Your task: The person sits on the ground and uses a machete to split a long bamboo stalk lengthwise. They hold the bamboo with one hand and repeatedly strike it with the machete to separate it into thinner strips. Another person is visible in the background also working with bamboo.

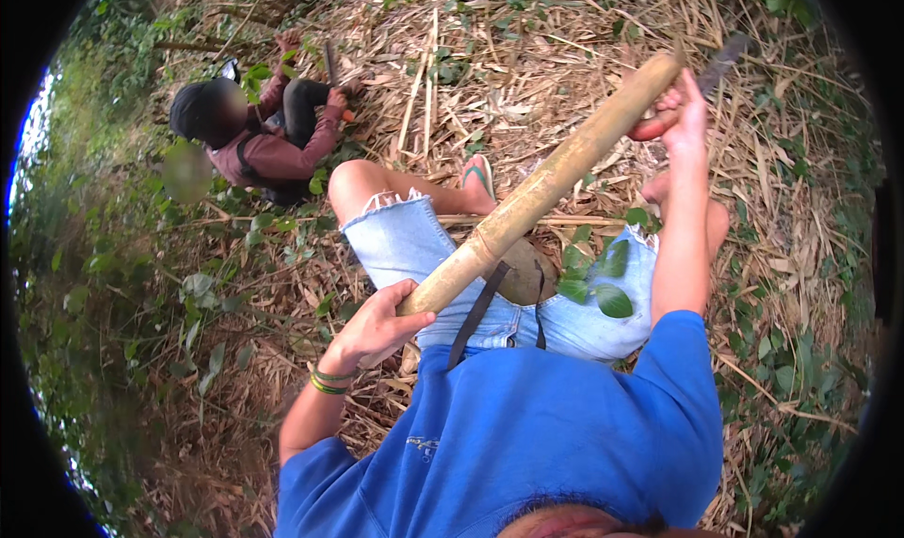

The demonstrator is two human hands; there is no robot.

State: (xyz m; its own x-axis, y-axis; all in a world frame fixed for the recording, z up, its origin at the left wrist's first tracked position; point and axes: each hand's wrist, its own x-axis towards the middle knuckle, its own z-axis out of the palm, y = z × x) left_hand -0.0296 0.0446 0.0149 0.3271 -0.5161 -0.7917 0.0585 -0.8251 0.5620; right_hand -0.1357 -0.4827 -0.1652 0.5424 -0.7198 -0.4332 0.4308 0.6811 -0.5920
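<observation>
A thick, yellowish-brown bamboo pole [556, 180] slants across my lap from lower left to upper right. My left hand [384, 323] is closed round its near end, with the thumb on top. Close to the pole's far end, my right hand [686, 114] grips a machete by its orange-red handle [653, 126]. The machete's dark blade [723, 64] points away to the upper right, just past the pole's tip. Whether my right fingers also touch the pole is hard to make out.
Another person [273, 138] in a dark cap sits at the far left, holding a blade with an orange handle [348, 116]. Dry bamboo leaves [556, 58] cover the ground. Green leaves [603, 284] hang over my lap, and undergrowth [104, 284] lines the left side.
</observation>
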